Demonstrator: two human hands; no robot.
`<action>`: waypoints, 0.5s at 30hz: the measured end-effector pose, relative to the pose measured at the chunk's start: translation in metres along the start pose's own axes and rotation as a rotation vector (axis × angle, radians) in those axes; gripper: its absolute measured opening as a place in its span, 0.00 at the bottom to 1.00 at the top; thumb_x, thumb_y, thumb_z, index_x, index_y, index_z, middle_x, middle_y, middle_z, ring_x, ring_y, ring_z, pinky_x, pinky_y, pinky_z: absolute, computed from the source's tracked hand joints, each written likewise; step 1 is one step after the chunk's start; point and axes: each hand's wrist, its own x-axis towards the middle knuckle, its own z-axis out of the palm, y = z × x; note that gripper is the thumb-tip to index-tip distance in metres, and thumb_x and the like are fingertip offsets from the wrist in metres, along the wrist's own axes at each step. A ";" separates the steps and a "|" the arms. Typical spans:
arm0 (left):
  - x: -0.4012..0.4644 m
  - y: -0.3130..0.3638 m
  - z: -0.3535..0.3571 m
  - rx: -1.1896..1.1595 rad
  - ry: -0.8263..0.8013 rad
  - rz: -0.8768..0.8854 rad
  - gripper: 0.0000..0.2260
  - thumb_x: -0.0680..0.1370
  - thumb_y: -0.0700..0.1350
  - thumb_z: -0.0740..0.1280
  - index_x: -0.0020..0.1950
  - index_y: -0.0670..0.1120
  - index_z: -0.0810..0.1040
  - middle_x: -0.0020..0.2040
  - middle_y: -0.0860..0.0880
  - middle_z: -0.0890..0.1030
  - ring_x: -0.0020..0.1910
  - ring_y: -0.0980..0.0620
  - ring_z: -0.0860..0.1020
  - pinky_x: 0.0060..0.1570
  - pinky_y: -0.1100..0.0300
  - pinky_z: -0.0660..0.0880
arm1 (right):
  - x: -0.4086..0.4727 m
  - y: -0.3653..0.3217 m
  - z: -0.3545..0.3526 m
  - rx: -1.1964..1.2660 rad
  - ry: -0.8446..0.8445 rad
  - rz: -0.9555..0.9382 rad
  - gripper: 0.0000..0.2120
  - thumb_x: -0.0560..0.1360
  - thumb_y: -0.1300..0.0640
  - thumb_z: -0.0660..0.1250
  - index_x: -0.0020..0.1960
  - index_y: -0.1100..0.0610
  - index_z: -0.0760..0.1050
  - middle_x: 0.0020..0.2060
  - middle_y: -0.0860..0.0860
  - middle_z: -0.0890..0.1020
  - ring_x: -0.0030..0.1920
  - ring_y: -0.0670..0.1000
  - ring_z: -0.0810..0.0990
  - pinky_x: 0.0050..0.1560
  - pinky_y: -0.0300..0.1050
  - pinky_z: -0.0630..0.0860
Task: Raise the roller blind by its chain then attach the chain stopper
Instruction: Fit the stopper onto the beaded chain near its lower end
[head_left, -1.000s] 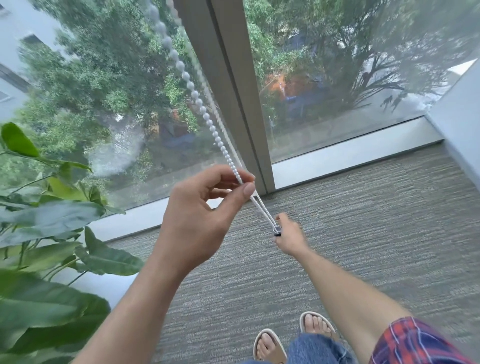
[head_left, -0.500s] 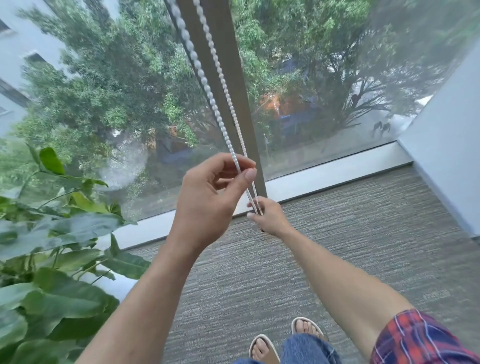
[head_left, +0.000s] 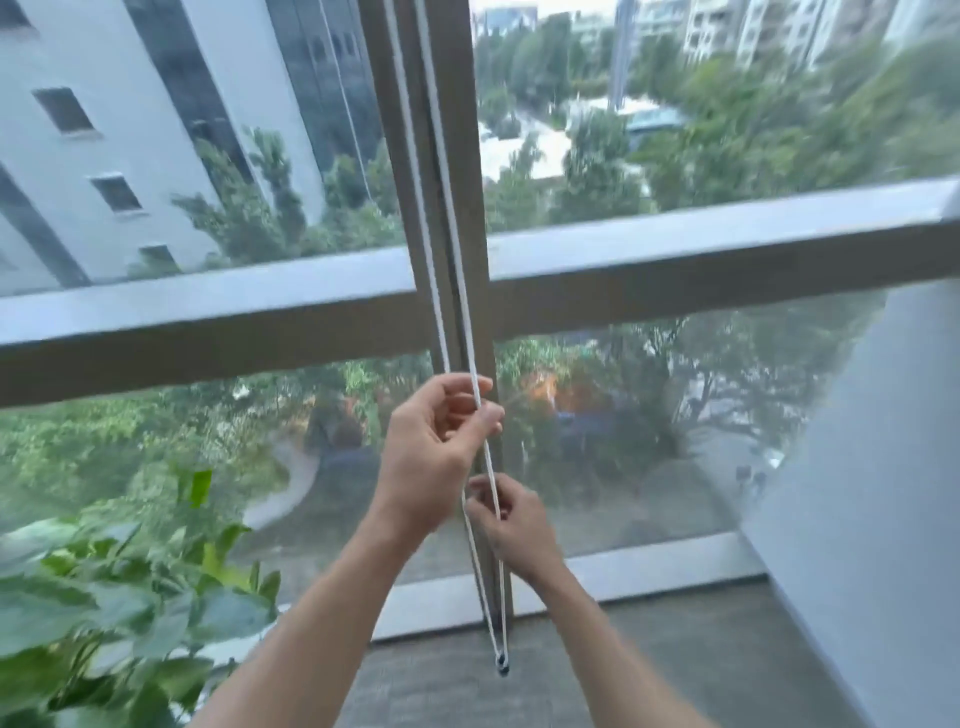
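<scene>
A white bead chain (head_left: 451, 249) hangs as a two-strand loop in front of the window's vertical post (head_left: 467, 156). My left hand (head_left: 436, 452) pinches a strand of it between thumb and fingers, just below the horizontal bar. My right hand (head_left: 511, 519) grips the chain lower down, fingers curled round it. At the loop's bottom end hangs a small dark stopper (head_left: 502, 664) near the floor, free of both hands. The blind itself is out of view.
A big-leaved green plant (head_left: 104, 613) stands at the lower left, close to my left forearm. A grey horizontal window bar (head_left: 727, 249) crosses the glass. A white wall (head_left: 883, 493) closes the right side. Grey carpet (head_left: 675, 675) lies below.
My view has tilted up from the floor to the window. My right hand has left the chain's bottom end and risen to just under my left hand; the loop now hangs straight.
</scene>
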 end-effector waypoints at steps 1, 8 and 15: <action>0.007 0.014 0.000 -0.001 0.008 0.010 0.08 0.74 0.37 0.72 0.49 0.48 0.81 0.42 0.40 0.84 0.40 0.47 0.84 0.46 0.46 0.81 | 0.003 -0.022 -0.005 0.002 0.010 -0.036 0.05 0.73 0.63 0.70 0.48 0.57 0.81 0.34 0.46 0.80 0.34 0.40 0.76 0.39 0.33 0.72; 0.052 0.099 -0.009 0.031 0.031 0.087 0.05 0.74 0.41 0.72 0.46 0.50 0.81 0.38 0.47 0.84 0.40 0.45 0.84 0.45 0.49 0.81 | 0.015 -0.151 -0.031 0.002 0.015 -0.175 0.03 0.72 0.61 0.70 0.41 0.56 0.81 0.27 0.43 0.78 0.29 0.41 0.73 0.35 0.35 0.69; 0.083 0.150 -0.031 0.109 0.017 0.087 0.10 0.75 0.42 0.72 0.55 0.48 0.80 0.43 0.50 0.84 0.43 0.52 0.83 0.51 0.54 0.80 | 0.027 -0.242 -0.042 -0.080 0.093 -0.257 0.08 0.73 0.63 0.70 0.41 0.50 0.78 0.29 0.45 0.78 0.30 0.41 0.74 0.35 0.34 0.71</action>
